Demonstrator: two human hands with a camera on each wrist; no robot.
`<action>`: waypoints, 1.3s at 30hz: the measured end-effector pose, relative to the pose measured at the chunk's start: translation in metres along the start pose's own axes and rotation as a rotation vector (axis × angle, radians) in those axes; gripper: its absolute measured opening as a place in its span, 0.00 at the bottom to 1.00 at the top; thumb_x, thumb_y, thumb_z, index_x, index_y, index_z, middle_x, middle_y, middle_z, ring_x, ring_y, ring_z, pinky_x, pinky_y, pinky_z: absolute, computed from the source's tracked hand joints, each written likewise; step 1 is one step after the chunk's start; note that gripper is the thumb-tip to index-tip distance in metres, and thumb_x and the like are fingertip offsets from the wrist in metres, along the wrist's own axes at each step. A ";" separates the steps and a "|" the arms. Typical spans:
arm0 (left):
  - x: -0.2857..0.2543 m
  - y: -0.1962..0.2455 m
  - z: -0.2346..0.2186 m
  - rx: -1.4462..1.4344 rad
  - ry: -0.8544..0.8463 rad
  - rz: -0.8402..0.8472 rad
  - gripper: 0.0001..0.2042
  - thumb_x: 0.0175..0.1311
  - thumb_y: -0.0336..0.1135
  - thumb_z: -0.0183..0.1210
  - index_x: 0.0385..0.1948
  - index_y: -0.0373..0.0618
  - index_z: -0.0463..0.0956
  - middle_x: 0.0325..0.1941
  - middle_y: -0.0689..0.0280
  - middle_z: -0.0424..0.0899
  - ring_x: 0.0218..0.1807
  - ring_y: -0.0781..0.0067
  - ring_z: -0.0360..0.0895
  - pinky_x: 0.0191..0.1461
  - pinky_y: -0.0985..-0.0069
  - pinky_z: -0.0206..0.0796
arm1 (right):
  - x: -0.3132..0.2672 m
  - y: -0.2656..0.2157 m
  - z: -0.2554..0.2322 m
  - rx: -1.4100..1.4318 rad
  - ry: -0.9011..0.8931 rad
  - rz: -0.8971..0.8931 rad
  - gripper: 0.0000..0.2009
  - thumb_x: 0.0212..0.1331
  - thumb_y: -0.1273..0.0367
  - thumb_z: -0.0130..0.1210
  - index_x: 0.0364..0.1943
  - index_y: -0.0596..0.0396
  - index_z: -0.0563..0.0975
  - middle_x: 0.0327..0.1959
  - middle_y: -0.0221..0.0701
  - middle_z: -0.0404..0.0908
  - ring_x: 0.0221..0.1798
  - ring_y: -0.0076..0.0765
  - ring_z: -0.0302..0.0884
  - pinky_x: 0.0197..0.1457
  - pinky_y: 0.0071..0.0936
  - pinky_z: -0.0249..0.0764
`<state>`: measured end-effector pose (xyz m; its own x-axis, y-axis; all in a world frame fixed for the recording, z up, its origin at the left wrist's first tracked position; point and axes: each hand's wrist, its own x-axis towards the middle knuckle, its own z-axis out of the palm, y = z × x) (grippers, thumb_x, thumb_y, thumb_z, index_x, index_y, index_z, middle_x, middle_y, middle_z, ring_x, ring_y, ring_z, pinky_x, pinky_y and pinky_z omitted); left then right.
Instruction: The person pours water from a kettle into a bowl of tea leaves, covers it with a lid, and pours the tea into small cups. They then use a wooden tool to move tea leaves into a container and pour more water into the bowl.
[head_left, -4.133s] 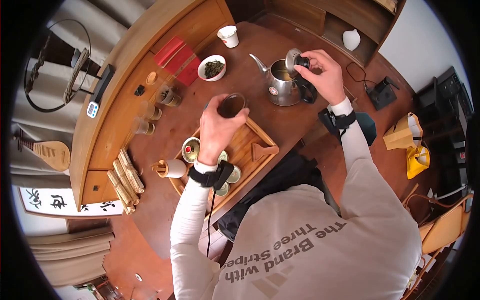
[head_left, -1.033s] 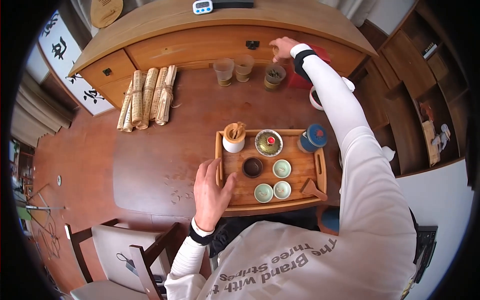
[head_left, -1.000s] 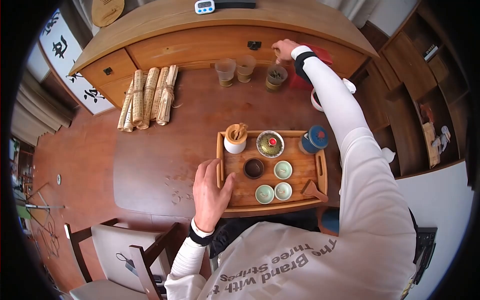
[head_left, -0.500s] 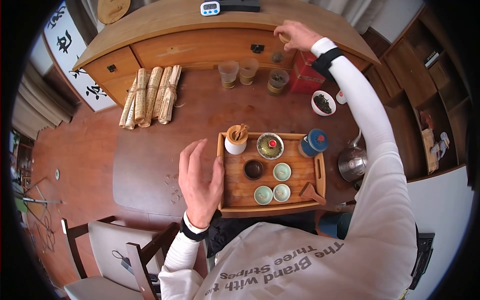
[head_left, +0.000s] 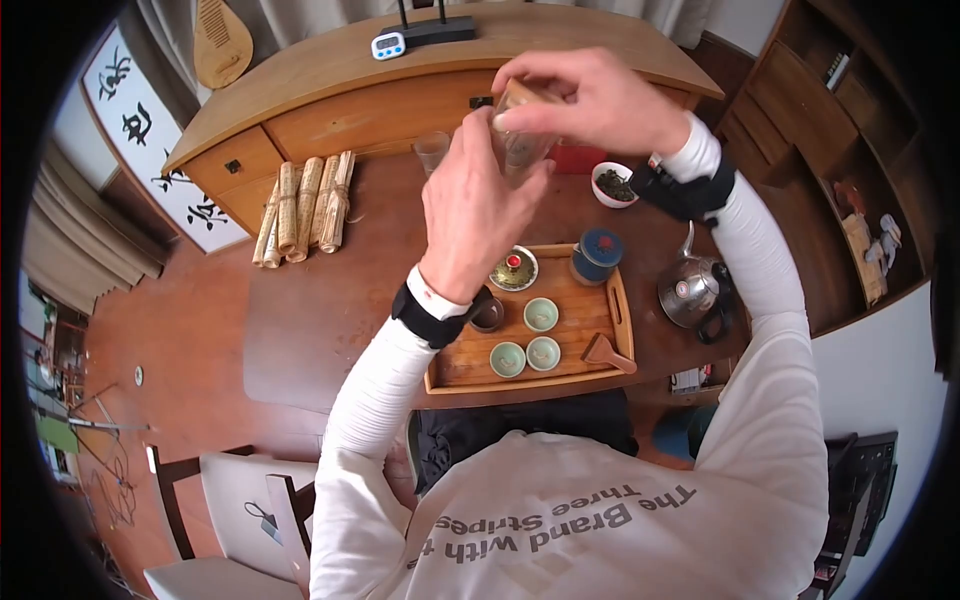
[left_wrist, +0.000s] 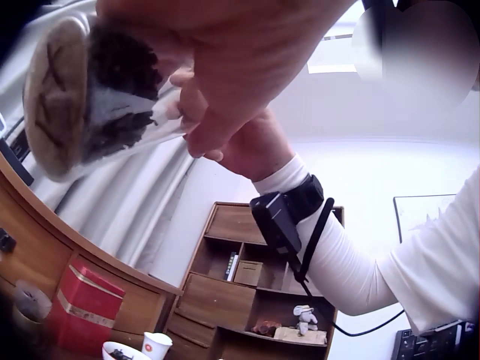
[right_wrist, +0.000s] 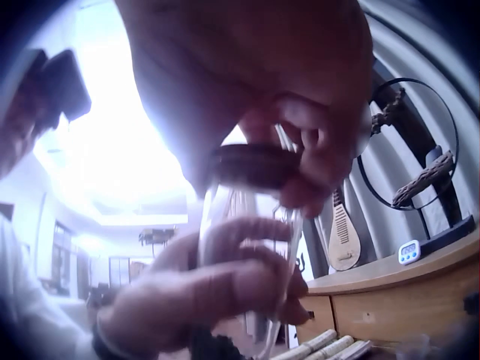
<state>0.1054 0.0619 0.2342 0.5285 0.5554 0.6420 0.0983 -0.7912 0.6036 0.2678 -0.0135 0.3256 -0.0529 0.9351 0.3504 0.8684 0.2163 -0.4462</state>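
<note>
Over the back of the table, a clear glass jar [left_wrist: 124, 90] holding dark dried leaves is raised between both hands. My left hand [head_left: 475, 205] grips the glass body, its thumb and fingers around it in the right wrist view. My right hand [head_left: 605, 105] grips the lid [right_wrist: 255, 166], which is brown and sits at the jar's mouth. In the left wrist view the jar lies tilted, its round tan base [left_wrist: 56, 97] toward the left. Below the hands is the wooden tray [head_left: 622, 310], bearing pale green cups [head_left: 541, 315], a dark cup [head_left: 487, 316] and a lidded bowl [head_left: 513, 268].
A blue canister [head_left: 597, 257] and a wooden scraper-shaped piece [head_left: 608, 353] are also on the tray. To its right stands a steel kettle [head_left: 688, 292]. A white bowl [head_left: 602, 190] of leaves and a red box [left_wrist: 88, 304] stand farther back; rolled scrolls [head_left: 305, 205] lie left.
My right hand has lifted the jar from the back of the table and brought it left. From beside the tray, my left hand has risen and taken hold of the glass.
</note>
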 end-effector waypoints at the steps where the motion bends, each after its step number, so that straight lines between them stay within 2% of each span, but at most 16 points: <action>1: -0.003 0.007 0.004 0.000 -0.005 0.012 0.29 0.53 0.39 0.72 0.52 0.35 0.69 0.44 0.48 0.83 0.42 0.43 0.83 0.43 0.55 0.75 | -0.008 0.000 0.011 -0.176 0.146 -0.215 0.20 0.67 0.56 0.61 0.47 0.62 0.79 0.36 0.38 0.84 0.37 0.37 0.82 0.41 0.32 0.77; 3: -0.012 0.017 0.010 -0.150 -0.074 -0.096 0.24 0.52 0.37 0.70 0.46 0.36 0.68 0.38 0.46 0.83 0.39 0.40 0.83 0.41 0.54 0.75 | -0.024 0.000 0.026 -0.252 0.219 -0.238 0.20 0.69 0.54 0.55 0.44 0.62 0.79 0.35 0.44 0.81 0.36 0.50 0.81 0.42 0.37 0.77; 4: -0.014 0.022 0.011 -0.193 -0.096 -0.126 0.21 0.50 0.35 0.69 0.41 0.38 0.67 0.34 0.45 0.83 0.39 0.39 0.83 0.42 0.53 0.74 | -0.030 0.003 0.028 -0.290 0.221 -0.234 0.19 0.70 0.56 0.54 0.42 0.62 0.79 0.35 0.44 0.82 0.37 0.52 0.81 0.42 0.38 0.77; 8: -0.016 0.024 0.010 -0.161 -0.181 -0.055 0.23 0.49 0.35 0.70 0.43 0.37 0.69 0.35 0.45 0.84 0.41 0.39 0.83 0.43 0.54 0.75 | -0.051 0.008 0.032 -0.239 0.259 -0.220 0.18 0.70 0.58 0.53 0.42 0.63 0.79 0.36 0.44 0.82 0.38 0.52 0.81 0.43 0.38 0.77; 10: -0.020 0.031 0.006 -0.220 -0.306 -0.138 0.24 0.47 0.34 0.69 0.47 0.36 0.72 0.39 0.53 0.85 0.43 0.56 0.84 0.48 0.66 0.74 | -0.061 0.008 0.035 -0.129 0.256 -0.221 0.17 0.71 0.60 0.52 0.42 0.64 0.79 0.36 0.45 0.82 0.38 0.52 0.81 0.43 0.38 0.77; 11: -0.023 0.031 0.007 -0.219 -0.310 -0.132 0.24 0.47 0.34 0.69 0.47 0.36 0.72 0.39 0.53 0.85 0.43 0.56 0.84 0.48 0.66 0.74 | -0.067 0.007 0.037 -0.133 0.270 -0.248 0.16 0.71 0.62 0.52 0.43 0.65 0.79 0.36 0.45 0.82 0.38 0.53 0.80 0.43 0.38 0.77; 14: -0.037 0.029 0.005 -0.325 -0.434 -0.207 0.24 0.45 0.32 0.70 0.47 0.39 0.74 0.38 0.64 0.83 0.40 0.73 0.78 0.48 0.71 0.73 | -0.082 0.011 0.041 -0.080 0.252 -0.232 0.18 0.72 0.60 0.49 0.43 0.66 0.79 0.33 0.42 0.82 0.35 0.46 0.81 0.43 0.36 0.77; 16: -0.047 0.031 0.001 -0.334 -0.453 -0.210 0.24 0.45 0.32 0.71 0.47 0.39 0.74 0.37 0.65 0.82 0.40 0.75 0.78 0.48 0.72 0.72 | -0.091 0.016 0.039 0.231 0.256 -0.064 0.21 0.75 0.58 0.45 0.43 0.63 0.81 0.30 0.35 0.83 0.29 0.31 0.78 0.36 0.30 0.75; 17: -0.050 0.032 0.000 -0.345 -0.467 -0.216 0.24 0.45 0.31 0.71 0.46 0.38 0.74 0.36 0.65 0.82 0.40 0.76 0.77 0.48 0.73 0.72 | -0.094 0.013 0.038 0.229 0.262 -0.061 0.21 0.75 0.58 0.45 0.43 0.63 0.81 0.30 0.35 0.83 0.29 0.31 0.78 0.36 0.30 0.75; 19: -0.064 0.019 0.010 -0.380 -0.457 -0.172 0.24 0.47 0.29 0.72 0.48 0.39 0.73 0.40 0.66 0.82 0.43 0.78 0.77 0.50 0.75 0.72 | -0.101 0.002 0.039 0.532 0.183 0.211 0.23 0.77 0.55 0.41 0.43 0.59 0.83 0.29 0.29 0.84 0.24 0.17 0.72 0.29 0.23 0.71; 20: -0.068 0.013 0.014 -0.451 -0.389 -0.116 0.25 0.47 0.28 0.72 0.49 0.38 0.73 0.39 0.64 0.82 0.42 0.76 0.79 0.49 0.75 0.73 | -0.100 0.006 0.041 0.573 0.192 0.178 0.24 0.78 0.53 0.42 0.46 0.58 0.83 0.33 0.28 0.85 0.22 0.14 0.70 0.23 0.16 0.65; 25: -0.081 -0.004 0.007 -0.687 -0.259 -0.104 0.26 0.50 0.24 0.73 0.52 0.40 0.71 0.46 0.66 0.80 0.49 0.77 0.77 0.55 0.76 0.72 | -0.096 0.028 0.026 0.898 0.178 0.369 0.25 0.77 0.51 0.46 0.53 0.62 0.79 0.39 0.37 0.87 0.23 0.20 0.77 0.20 0.15 0.69; 29: -0.089 -0.011 -0.018 -0.782 -0.125 -0.281 0.25 0.51 0.20 0.72 0.51 0.41 0.71 0.45 0.65 0.79 0.49 0.74 0.80 0.56 0.73 0.73 | -0.121 0.073 0.036 0.928 0.186 0.482 0.23 0.77 0.54 0.44 0.50 0.62 0.80 0.40 0.38 0.87 0.26 0.22 0.77 0.20 0.15 0.69; 31: -0.097 -0.026 -0.036 -0.613 -0.088 -0.215 0.25 0.54 0.20 0.71 0.53 0.41 0.70 0.47 0.63 0.80 0.49 0.72 0.81 0.55 0.74 0.74 | -0.150 0.067 0.054 1.052 0.284 0.476 0.24 0.76 0.53 0.45 0.48 0.62 0.80 0.40 0.36 0.86 0.25 0.22 0.78 0.21 0.16 0.69; 35: -0.124 -0.038 -0.060 -0.479 -0.027 -0.354 0.23 0.60 0.27 0.68 0.56 0.39 0.70 0.49 0.61 0.81 0.51 0.71 0.79 0.59 0.71 0.71 | -0.218 0.070 0.107 1.338 0.244 0.785 0.25 0.74 0.50 0.47 0.52 0.61 0.79 0.41 0.34 0.83 0.29 0.24 0.79 0.25 0.20 0.73; 39: -0.149 -0.048 -0.060 -0.512 -0.054 -0.466 0.26 0.58 0.25 0.72 0.57 0.43 0.69 0.51 0.60 0.79 0.52 0.70 0.79 0.59 0.71 0.72 | -0.251 0.053 0.155 1.189 0.160 0.929 0.20 0.74 0.59 0.51 0.57 0.64 0.75 0.41 0.34 0.80 0.37 0.30 0.85 0.39 0.26 0.86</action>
<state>-0.0290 0.0326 0.1374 0.5704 0.7840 0.2450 -0.0778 -0.2454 0.9663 0.2504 -0.1929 0.0860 0.3935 0.8407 -0.3721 -0.3323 -0.2473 -0.9102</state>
